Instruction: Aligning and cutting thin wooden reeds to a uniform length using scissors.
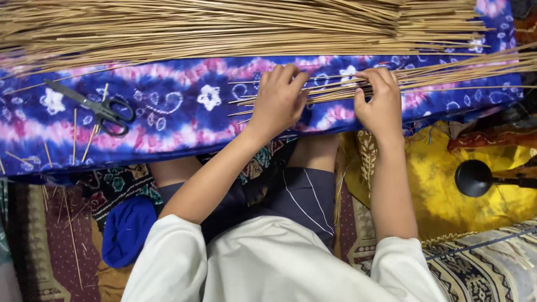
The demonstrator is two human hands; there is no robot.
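Gripping a small bundle of thin sticks (330, 92), left hand (278, 102) and right hand (380, 102) rested closed on tie-dye cloth (184, 112).

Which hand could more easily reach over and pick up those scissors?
Probably the left hand. The scissors lie on the cloth to its left, while the right hand is farther off, pinching the sticks.
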